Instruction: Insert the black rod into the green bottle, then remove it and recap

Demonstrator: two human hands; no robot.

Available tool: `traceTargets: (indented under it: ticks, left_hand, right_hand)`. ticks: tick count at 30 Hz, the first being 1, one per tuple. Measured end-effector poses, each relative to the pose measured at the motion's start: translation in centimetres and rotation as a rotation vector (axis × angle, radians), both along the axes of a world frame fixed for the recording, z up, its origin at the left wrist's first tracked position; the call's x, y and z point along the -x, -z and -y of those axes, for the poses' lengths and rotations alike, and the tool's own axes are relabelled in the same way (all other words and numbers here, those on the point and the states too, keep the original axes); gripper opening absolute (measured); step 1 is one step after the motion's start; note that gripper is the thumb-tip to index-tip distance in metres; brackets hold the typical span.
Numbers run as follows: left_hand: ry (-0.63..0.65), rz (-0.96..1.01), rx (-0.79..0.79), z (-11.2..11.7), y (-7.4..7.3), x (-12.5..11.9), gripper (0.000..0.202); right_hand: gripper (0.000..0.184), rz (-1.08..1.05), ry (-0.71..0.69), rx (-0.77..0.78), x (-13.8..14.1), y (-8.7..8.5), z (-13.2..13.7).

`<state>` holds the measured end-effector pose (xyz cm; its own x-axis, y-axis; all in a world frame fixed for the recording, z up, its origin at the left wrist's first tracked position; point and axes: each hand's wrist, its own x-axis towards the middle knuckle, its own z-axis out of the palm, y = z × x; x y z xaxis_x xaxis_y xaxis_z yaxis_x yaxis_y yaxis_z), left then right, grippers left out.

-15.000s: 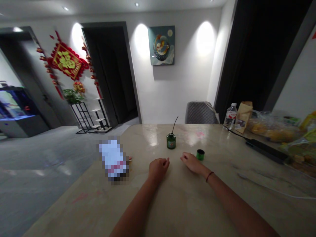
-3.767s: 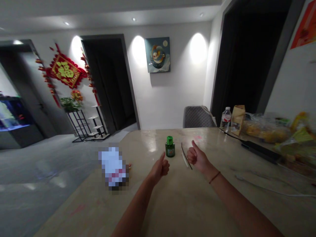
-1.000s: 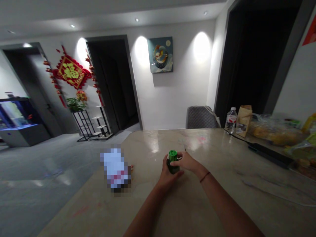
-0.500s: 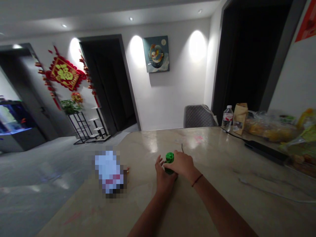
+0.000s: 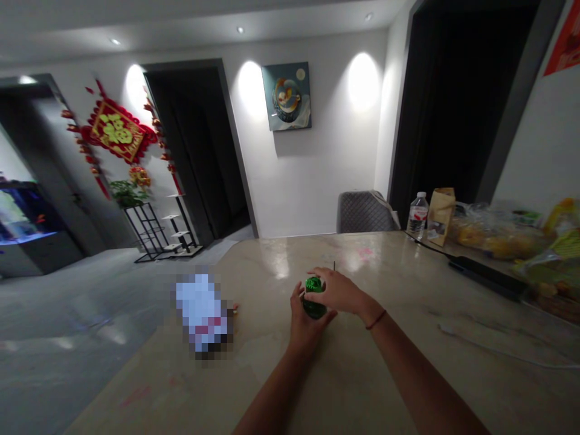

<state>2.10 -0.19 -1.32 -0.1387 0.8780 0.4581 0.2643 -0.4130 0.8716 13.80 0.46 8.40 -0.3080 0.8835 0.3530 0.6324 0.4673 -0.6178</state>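
A small, rounded object with a bright green, ridged top and a darker green body [image 5: 314, 309] stands between my hands, at the middle of the table. From the left and the near side, my left hand [image 5: 304, 323] is curled around its lower part. My right hand [image 5: 338, 292] grips its top from the right, the thumb across the front and the fingers reaching over behind. What kind of object it is I cannot make out, and fingers cover parts of it. A thin dark stick or wire end [image 5: 334, 266] shows just beyond my right hand.
A blurred-out pale blue and white item [image 5: 202, 311] lies to the left on the marble-look table [image 5: 254, 374]. At the right are a water bottle [image 5: 417, 215], a paper bag [image 5: 441, 215], bagged food [image 5: 498, 232] and a black power strip [image 5: 487, 278]. A grey chair [image 5: 365, 212] stands behind.
My right hand has shifted its grip, with its fingers now spread over the back of the green top. More of the dark green body shows between my hands. The view has tilted slightly.
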Motion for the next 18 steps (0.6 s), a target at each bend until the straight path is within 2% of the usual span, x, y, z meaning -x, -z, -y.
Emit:
traceTargets:
  ticks: [3,9,18]
  left_hand:
    - [0.024,-0.050,-0.054,0.0,0.2,0.1,0.089]
    - [0.006,-0.025,-0.030,-0.2,0.5,0.1,0.088]
    - [0.090,0.084,0.098,0.6,-1.6,0.0,0.069]
  right_hand:
    - [0.041,0.037,-0.070,0.026,-0.5,-0.4,0.2]
    - [0.033,0.128,0.025,0.034,-0.5,-1.3,0.8]
    - [0.024,0.089,0.025,0.002,0.3,-1.5,1.3]
